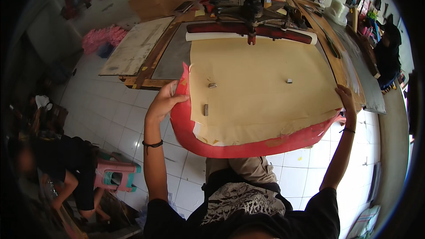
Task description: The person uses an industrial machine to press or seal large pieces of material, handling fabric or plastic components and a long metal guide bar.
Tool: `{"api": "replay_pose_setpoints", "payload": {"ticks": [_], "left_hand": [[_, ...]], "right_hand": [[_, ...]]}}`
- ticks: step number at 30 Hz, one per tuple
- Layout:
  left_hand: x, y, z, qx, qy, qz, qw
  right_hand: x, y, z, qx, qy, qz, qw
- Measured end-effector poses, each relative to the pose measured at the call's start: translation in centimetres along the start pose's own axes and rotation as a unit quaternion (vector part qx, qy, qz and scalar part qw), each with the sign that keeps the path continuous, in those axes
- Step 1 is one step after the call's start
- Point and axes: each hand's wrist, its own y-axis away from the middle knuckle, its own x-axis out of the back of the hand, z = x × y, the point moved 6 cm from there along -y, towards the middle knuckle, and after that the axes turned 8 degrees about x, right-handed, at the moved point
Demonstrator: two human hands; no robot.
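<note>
A large tan sheet (256, 71) stretches out in front of me, its near edge hanging over the table's front. Below it a red, curved-edged sheet (208, 150) shows along the left and near sides, with small tan scraps stuck to it. My left hand (164, 104) pinches the red sheet's left edge, thumb on top. At the right corner, my right hand (348, 102) grips the tan sheet's edge; some of its fingers are hidden. Three small metallic blocks lie on the tan sheet: an upper left block (212, 85), a lower left block (206, 109) and a right block (289, 81).
Over the sheet's far edge stands a machine with a dark red bar (221, 28), and a white roll (195, 37) lies under it. A worn board (137, 46) is at left. Pliers (332, 46) rest at right. Another person (73, 168) sits lower left near a pink stool (102, 168).
</note>
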Motion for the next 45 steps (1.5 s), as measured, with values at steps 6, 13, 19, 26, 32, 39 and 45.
{"api": "replay_pose_setpoints", "payload": {"ticks": [6,13,19,26,32,39,45], "left_hand": [[2.3,-3.1,-0.8,0.047,-0.158,0.112,0.980],[0.3,-11.9,1.4,0.058,-0.275,0.061,0.958],[7.5,-18.8,-2.2,-0.052,-0.231,0.158,0.959],[4.4,-20.0,0.5,0.076,-0.180,0.077,0.978],[6.0,-21.7,-0.8,0.069,-0.128,0.095,0.985],[9.7,-21.7,-0.9,0.051,-0.119,0.088,0.988],[14.6,-19.3,1.9,0.054,-0.078,0.114,0.989]], "right_hand": [[1.0,-1.9,1.8,0.012,0.044,-0.034,0.998],[0.6,-1.6,-0.8,-0.012,0.142,-0.062,0.988],[-4.0,-2.4,-2.0,0.035,-0.011,-0.072,0.997],[-3.2,-3.7,-1.5,0.029,0.071,-0.044,0.996],[-5.0,-5.0,-3.6,-0.002,0.047,-0.044,0.998],[-7.8,-5.3,-5.7,0.023,-0.042,-0.058,0.997],[-11.9,-5.4,-9.1,0.023,-0.045,-0.061,0.997]]}}
